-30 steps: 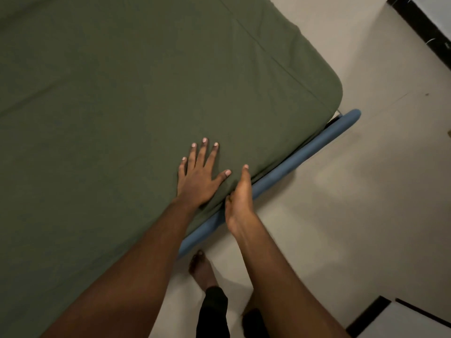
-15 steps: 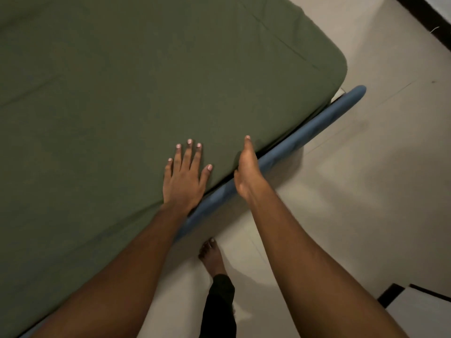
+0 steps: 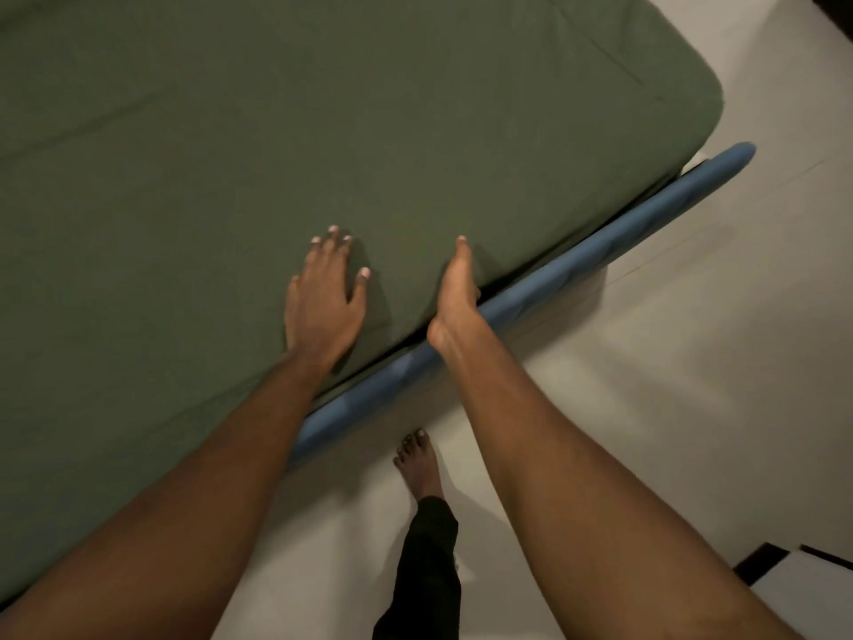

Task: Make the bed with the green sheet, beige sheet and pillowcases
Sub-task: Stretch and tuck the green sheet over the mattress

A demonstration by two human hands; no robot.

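Pale floor (image 3: pixel 692 362) borders the bed, where the green sheet (image 3: pixel 323 131) covers the mattress. I press my left hand (image 3: pixel 323 297) flat and open; my right hand (image 3: pixel 454 293) wedges the edge behind the blue frame (image 3: pixel 577 270), fingers hidden. Next, tuck toward the corner.

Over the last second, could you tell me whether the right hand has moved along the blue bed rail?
Yes: the right hand has slid along the blue padded bed rail, away from the person's bare foot.

Left hand (image 3: pixel 323 302) on sheet (image 3: pixel 323 131), rail (image 3: pixel 554 279) alongside.
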